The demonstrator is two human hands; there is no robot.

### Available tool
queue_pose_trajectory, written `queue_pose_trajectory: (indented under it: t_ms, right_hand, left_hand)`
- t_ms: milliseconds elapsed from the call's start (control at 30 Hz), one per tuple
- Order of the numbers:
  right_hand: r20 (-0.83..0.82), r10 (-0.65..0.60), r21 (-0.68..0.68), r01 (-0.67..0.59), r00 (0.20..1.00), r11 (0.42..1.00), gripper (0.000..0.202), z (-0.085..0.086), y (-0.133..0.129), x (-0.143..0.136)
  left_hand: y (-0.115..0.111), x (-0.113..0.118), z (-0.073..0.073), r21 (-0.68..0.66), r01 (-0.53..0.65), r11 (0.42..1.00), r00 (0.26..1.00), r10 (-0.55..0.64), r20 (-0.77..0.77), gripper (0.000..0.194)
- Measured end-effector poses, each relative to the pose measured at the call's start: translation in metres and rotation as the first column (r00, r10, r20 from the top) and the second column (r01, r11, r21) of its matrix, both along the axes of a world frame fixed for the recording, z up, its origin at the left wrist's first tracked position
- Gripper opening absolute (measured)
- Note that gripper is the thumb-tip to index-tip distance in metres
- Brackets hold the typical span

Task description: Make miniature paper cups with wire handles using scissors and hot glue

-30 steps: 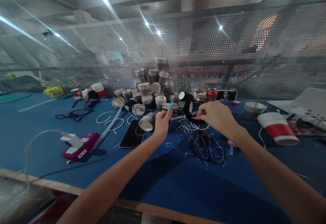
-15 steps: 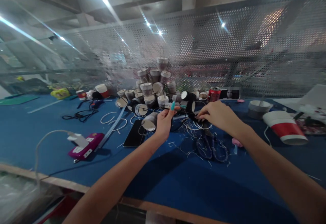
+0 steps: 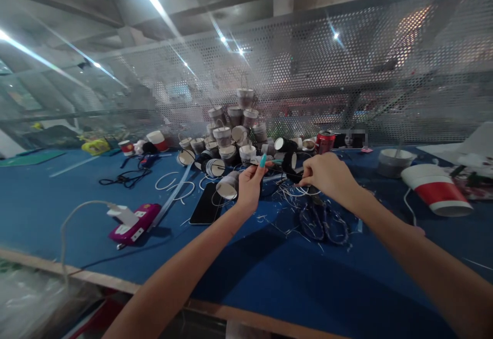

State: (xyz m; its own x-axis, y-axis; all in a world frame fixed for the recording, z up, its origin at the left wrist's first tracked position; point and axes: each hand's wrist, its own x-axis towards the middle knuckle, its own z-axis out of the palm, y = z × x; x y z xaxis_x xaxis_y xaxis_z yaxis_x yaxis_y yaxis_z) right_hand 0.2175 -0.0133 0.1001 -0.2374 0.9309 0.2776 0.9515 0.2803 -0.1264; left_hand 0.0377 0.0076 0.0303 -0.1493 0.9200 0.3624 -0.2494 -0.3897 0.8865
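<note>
My left hand (image 3: 249, 187) is closed in a pinch, its long turquoise thumbnail pointing up. From its fingertips a thin dark cord (image 3: 284, 171) stretches across to my right hand (image 3: 327, 174), whose thumb and fingers are pressed together on the other end. Beside my left wrist lies a small grey cup (image 3: 228, 185) with a thin string loop; whether the hand touches it I cannot tell. Below my right hand are scissors (image 3: 324, 221) with wrapped handles, their blades partly hidden. Loose thread clippings (image 3: 285, 205) surround them.
Behind my hands rises a stack of small grey cups (image 3: 222, 137). A phone (image 3: 205, 205) and a magenta power adapter (image 3: 134, 224) lie left. Rightward are a red-and-white paper cup (image 3: 439, 190) and a grey cup (image 3: 395, 163). A red can (image 3: 325, 142) stands before the perforated metal screen (image 3: 308, 67).
My right hand has closed into a tighter pinch and moved slightly, and the dark cord now shows stretched between both hands. The whole view has shifted a little; my left hand keeps its pinch.
</note>
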Motion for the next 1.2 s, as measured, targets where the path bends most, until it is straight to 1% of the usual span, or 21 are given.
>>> queue_pose_trajectory:
  t_ms: [67, 167, 200, 267, 367, 533, 633, 733, 833, 933, 1100, 1200]
  right_hand:
    - [-0.019, 0.047, -0.048, -0.048, 0.999, 0.998, 0.014, -0.001, 0.001, 0.001]
    - [-0.077, 0.164, -0.122, -0.172, 0.983, 0.978, 0.010, -0.001, 0.002, 0.002]
    - [-0.085, 0.183, -0.134, -0.194, 0.979, 0.972, 0.011, -0.001, 0.003, 0.002]
    - [-0.069, 0.183, -0.141, -0.191, 0.981, 0.971, 0.013, 0.000, 0.004, 0.004]
    - [-0.031, 0.134, -0.123, -0.137, 0.991, 0.983, 0.014, 0.002, 0.002, 0.005]
    - [-0.039, 0.049, -0.059, -0.051, 0.998, 0.997, 0.011, 0.007, -0.004, 0.004]
    - [-0.032, 0.014, -0.023, -0.015, 0.999, 1.000, 0.017, 0.008, -0.006, 0.002]
    - [-0.027, 0.003, -0.028, -0.004, 1.000, 1.000, 0.022, 0.007, -0.006, 0.002]
    - [-0.039, 0.025, -0.028, -0.026, 0.999, 0.999, 0.015, 0.006, -0.004, 0.004]
    - [-0.060, 0.081, -0.017, -0.082, 0.995, 0.996, 0.008, 0.005, -0.002, 0.005]
    - [-0.138, 0.210, -0.019, -0.215, 0.968, 0.977, 0.013, 0.002, 0.002, 0.005]
    - [-0.195, 0.229, -0.036, -0.240, 0.954, 0.970, 0.012, 0.000, 0.004, 0.005]
  left_hand:
    - [0.001, 0.000, -0.001, -0.002, -0.003, 1.000, 0.999, 0.003, 0.032, 0.022]
    - [0.001, 0.000, 0.000, -0.001, 0.009, 1.000, 0.997, -0.009, 0.073, 0.022]
    - [0.001, 0.000, 0.001, 0.000, 0.015, 1.000, 0.997, -0.015, 0.080, 0.022]
    - [-0.001, 0.000, 0.003, -0.007, 0.020, 1.000, 0.996, -0.019, 0.085, 0.023]
    - [-0.002, 0.000, 0.005, -0.025, 0.017, 1.000, 0.997, -0.015, 0.080, 0.024]
    - [-0.001, -0.001, 0.004, -0.008, 0.015, 1.000, 0.997, -0.014, 0.074, 0.022]
    - [0.000, 0.000, 0.002, 0.003, 0.020, 1.000, 0.998, -0.020, 0.064, 0.022]
    - [0.000, 0.000, 0.001, -0.002, 0.019, 1.000, 0.999, -0.019, 0.044, 0.024]
    - [-0.001, 0.000, 0.001, -0.015, 0.014, 1.000, 0.999, -0.014, 0.033, 0.025]
    - [-0.002, -0.001, 0.003, -0.006, 0.010, 1.000, 1.000, -0.010, 0.015, 0.025]
    - [-0.007, -0.002, 0.008, 0.040, 0.016, 0.999, 0.995, -0.012, -0.102, 0.027]
    - [-0.009, -0.001, 0.008, 0.073, 0.050, 0.996, 0.984, -0.037, -0.173, 0.028]
